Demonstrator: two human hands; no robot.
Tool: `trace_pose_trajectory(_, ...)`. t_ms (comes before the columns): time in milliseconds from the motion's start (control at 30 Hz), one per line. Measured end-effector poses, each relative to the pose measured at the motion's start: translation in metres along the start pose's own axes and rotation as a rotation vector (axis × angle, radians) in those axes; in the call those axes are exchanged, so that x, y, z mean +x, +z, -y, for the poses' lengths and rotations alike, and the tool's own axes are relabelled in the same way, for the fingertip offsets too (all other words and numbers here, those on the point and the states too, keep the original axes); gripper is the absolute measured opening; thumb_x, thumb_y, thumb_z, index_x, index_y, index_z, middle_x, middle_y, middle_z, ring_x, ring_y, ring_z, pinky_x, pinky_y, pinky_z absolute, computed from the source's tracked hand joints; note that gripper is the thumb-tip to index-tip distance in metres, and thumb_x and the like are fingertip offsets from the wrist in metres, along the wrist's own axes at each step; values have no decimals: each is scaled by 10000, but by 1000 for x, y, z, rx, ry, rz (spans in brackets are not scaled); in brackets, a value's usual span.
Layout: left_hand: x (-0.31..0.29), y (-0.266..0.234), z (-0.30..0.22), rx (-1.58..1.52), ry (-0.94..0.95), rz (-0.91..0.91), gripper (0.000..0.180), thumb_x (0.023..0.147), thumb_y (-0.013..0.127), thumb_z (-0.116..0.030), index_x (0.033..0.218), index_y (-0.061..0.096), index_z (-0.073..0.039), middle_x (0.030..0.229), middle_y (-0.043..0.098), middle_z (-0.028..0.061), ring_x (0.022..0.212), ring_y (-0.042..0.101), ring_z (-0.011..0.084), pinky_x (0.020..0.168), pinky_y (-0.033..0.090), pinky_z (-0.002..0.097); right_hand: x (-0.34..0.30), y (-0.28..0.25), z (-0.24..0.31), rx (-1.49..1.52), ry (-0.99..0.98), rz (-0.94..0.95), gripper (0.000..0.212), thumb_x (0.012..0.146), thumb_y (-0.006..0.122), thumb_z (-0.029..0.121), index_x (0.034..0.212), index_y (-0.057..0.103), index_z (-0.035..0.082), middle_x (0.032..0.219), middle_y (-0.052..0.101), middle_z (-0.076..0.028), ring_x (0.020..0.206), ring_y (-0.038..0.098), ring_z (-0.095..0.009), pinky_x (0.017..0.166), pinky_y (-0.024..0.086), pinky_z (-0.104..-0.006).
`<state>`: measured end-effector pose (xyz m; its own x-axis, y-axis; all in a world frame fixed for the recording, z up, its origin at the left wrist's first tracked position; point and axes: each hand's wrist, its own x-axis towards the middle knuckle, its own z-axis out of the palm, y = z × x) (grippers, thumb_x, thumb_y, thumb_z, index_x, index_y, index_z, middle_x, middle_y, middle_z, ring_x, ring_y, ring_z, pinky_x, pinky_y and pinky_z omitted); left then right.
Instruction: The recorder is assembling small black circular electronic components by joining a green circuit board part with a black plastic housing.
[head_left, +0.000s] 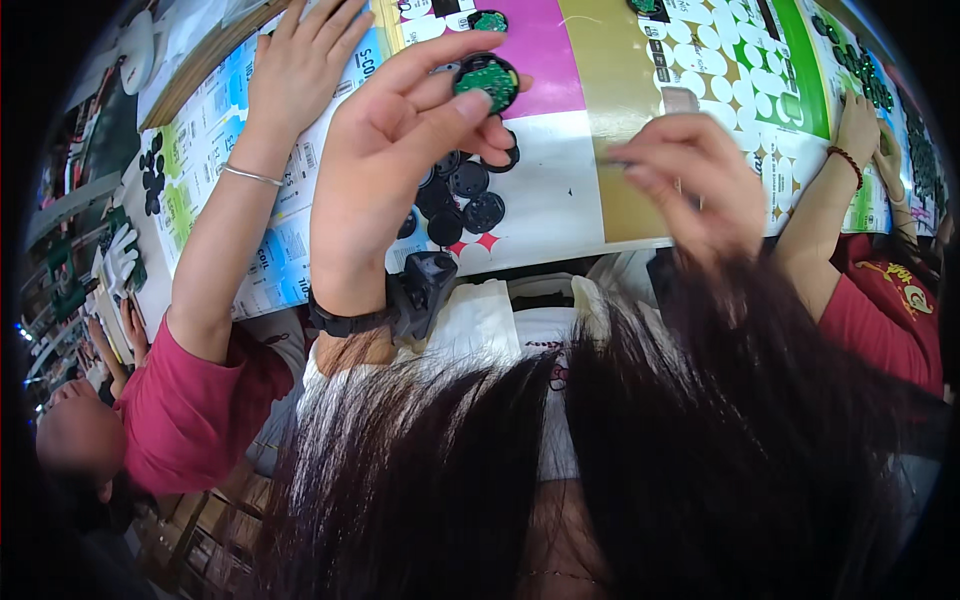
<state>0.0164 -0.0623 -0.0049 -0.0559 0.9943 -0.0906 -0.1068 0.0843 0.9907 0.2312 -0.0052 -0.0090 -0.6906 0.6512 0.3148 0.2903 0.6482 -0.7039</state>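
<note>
My left hand (385,150) is raised over the table, with thumb and fingers closed around a round black housing with a green circuit board (487,86) in it. The board faces up, and its edge shows between my thumb and fingers. To the right, my right hand (705,180) hovers above the tan strip of the table cover, slightly blurred. Its thumb and fingertips are pinched together, and a small dark bit shows at their tips, too small to name. Beneath my left hand lie several round black discs (468,180) in a loose cluster, partly hidden by it.
Printed sheets (550,170) cover the table. More black housings with green boards (488,20) lie at the far side. A small beige piece (680,100) is beyond my right hand. Co-workers' arms reach in at left (240,170) and right (820,210). Dark hair hangs in front.
</note>
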Motion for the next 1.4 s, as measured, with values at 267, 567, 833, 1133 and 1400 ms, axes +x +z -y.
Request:
trace_pose_trajectory(267, -11, 25, -30, 28, 115, -125, 357, 806, 538, -23, 1136, 452, 79, 843, 582, 120, 662, 556, 143, 560, 453, 227, 43, 16, 28, 672, 248, -105, 300, 777, 555, -74, 1074, 539, -30, 793, 570, -69, 714, 575, -123, 627, 473, -219)
trace_pose_trajectory(567, -5, 16, -16, 12, 144, -178, 274, 788, 535, 51, 1058, 498, 81, 824, 591, 108, 577, 538, 112, 474, 419, 196, 47, 29, 18, 8, -156, -175, 483, 581, 703, -16, 1049, 609, 57, 859, 565, -57, 686, 545, -122, 591, 446, -218)
trace_pose_trajectory(833, -2, 0, -19, -170, -31, -24, 348, 861, 479, -141, 1139, 460, 69, 863, 579, 124, 627, 546, 133, 510, 437, 218, 55, 28, 13, -97, -242, -177, 498, 551, 738, 27, 1034, 618, 62, 882, 558, -50, 728, 525, -119, 581, 429, -225)
trace_pose_trajectory(1133, 2, -16, -5, -312, 41, 188, 458, 867, 499, -221, 1240, 376, 16, 1098, 522, 154, 941, 553, 218, 776, 470, 304, 55, 11, 21, -68, -171, -89, 499, 580, 755, 68, 1054, 602, 41, 957, 523, -54, 762, 505, -115, 598, 407, -217)
trace_pose_trajectory(1400, 2, -11, 4, -582, 88, 164, 436, 867, 501, -211, 1229, 395, 8, 1168, 493, 159, 1071, 505, 253, 902, 422, 345, 55, 29, 23, 36, -247, -252, 509, 580, 759, 82, 1061, 599, 39, 951, 501, -48, 754, 499, -109, 612, 413, -215)
